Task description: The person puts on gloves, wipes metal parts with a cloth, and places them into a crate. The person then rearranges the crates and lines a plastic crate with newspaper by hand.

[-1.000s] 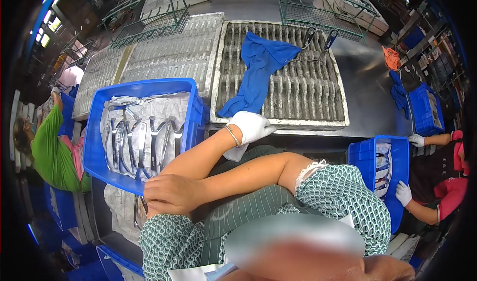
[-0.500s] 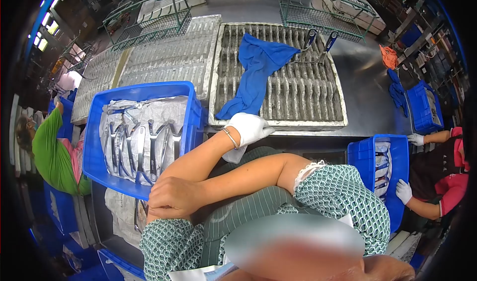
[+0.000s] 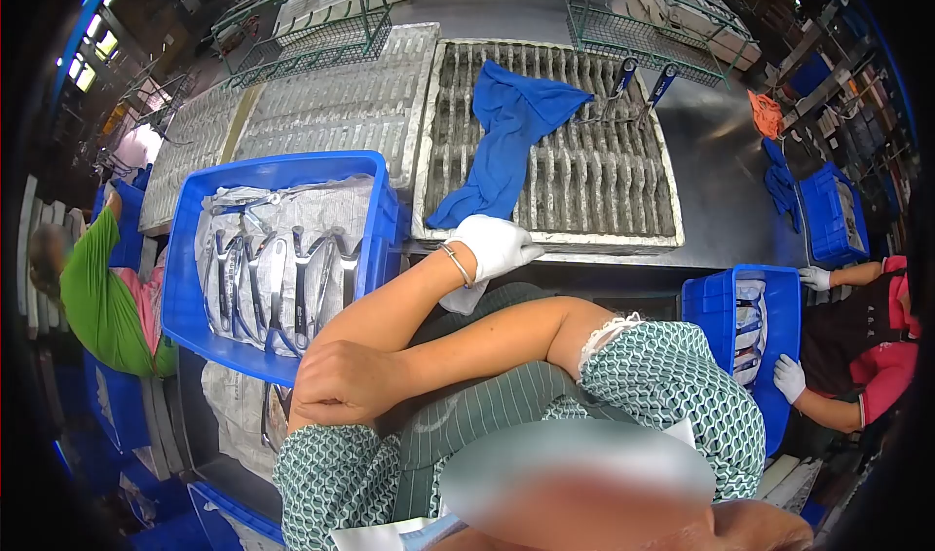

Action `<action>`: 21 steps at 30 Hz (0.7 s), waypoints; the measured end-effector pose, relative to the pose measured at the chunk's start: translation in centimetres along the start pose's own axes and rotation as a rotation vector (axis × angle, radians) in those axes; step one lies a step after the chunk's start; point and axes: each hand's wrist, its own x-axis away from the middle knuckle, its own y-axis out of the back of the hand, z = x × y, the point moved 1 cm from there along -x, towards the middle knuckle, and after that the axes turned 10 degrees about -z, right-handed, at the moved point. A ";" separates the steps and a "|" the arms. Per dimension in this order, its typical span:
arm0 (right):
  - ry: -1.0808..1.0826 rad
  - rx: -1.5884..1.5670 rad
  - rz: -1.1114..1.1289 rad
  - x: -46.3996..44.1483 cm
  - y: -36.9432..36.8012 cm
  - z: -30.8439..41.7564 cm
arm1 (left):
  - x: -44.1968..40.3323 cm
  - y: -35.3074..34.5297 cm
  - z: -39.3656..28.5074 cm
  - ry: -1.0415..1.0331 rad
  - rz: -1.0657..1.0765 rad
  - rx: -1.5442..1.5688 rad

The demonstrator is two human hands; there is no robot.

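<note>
In a white knit glove, my left hand (image 3: 499, 246) is closed at the front edge of the slotted foam tray (image 3: 584, 237). A limp piece of white fabric, looking like a second glove (image 3: 464, 301), hangs below its palm. My bare right hand (image 3: 343, 382) reaches across my body, fingers curled on my left arm near the elbow. A crumpled blue cloth (image 3: 506, 142) lies over the tray, its lower end close to my left hand. Beside my left arm, a blue bin (image 3: 179, 288) holds several shiny bent metal parts (image 3: 276, 278) on white sheeting.
Two blue-handled pieces (image 3: 662, 85) stand at the tray's right. Green wire racks (image 3: 633, 35) stand behind. More slotted foam (image 3: 331, 113) lies left. A co-worker's gloved hand (image 3: 790, 378) touches another blue bin (image 3: 716, 322) at right; a person in green (image 3: 102, 298) is at left.
The view has shifted slightly, so the tray and racks appear a little further right. Both my hands keep almost the same pose.
</note>
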 end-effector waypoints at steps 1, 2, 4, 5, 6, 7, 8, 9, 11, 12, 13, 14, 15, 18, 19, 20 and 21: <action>0.000 0.006 0.002 0.0 0.0 0.0 | 0.0 0.1 -0.1 0.004 0.019 -0.012; -0.002 0.012 -0.005 0.1 0.0 0.0 | -0.1 0.2 -0.2 0.008 0.039 -0.023; -0.008 0.019 -0.016 0.2 -0.1 0.1 | 0.0 0.4 -0.3 0.013 0.054 -0.035; -0.008 0.022 -0.010 0.2 0.0 0.1 | 0.0 0.6 -0.4 0.013 0.050 -0.036; -0.010 0.024 -0.004 0.2 0.0 0.1 | 0.1 0.6 -0.4 0.013 0.047 -0.036; -0.012 0.025 0.002 0.3 0.1 0.1 | 0.0 0.6 -0.4 0.018 0.049 -0.036; -0.011 0.021 0.000 0.2 0.0 0.1 | 0.0 0.5 -0.4 0.023 0.051 -0.037; -0.010 0.017 -0.003 0.2 0.0 0.1 | 0.0 0.4 -0.3 0.026 0.053 -0.040; -0.009 0.018 -0.002 0.2 -0.1 0.0 | 0.0 0.3 -0.2 0.020 0.045 -0.034; -0.011 0.023 0.002 0.2 -0.1 0.0 | 0.0 0.3 -0.2 0.016 0.040 -0.031; -0.012 0.027 0.006 0.3 -0.1 0.0 | 0.1 0.4 -0.3 0.015 0.045 -0.032; -0.006 0.026 0.002 0.3 -0.1 0.0 | 0.1 0.6 -0.4 0.015 0.050 -0.032; 0.000 0.024 -0.002 0.3 -0.1 0.0 | 0.1 0.7 -0.5 0.015 0.056 -0.032; -0.001 0.007 -0.016 0.2 0.0 0.2 | 0.1 0.6 -0.6 0.028 0.080 -0.017; -0.004 -0.001 -0.021 0.2 0.1 0.3 | 0.1 0.6 -0.6 0.024 0.076 -0.018; -0.010 -0.003 -0.017 0.3 0.2 0.5 | 0.1 0.5 -0.6 0.021 0.072 -0.020; -0.016 -0.006 -0.011 0.4 0.4 0.8 | 0.0 0.5 -0.5 0.019 0.067 -0.021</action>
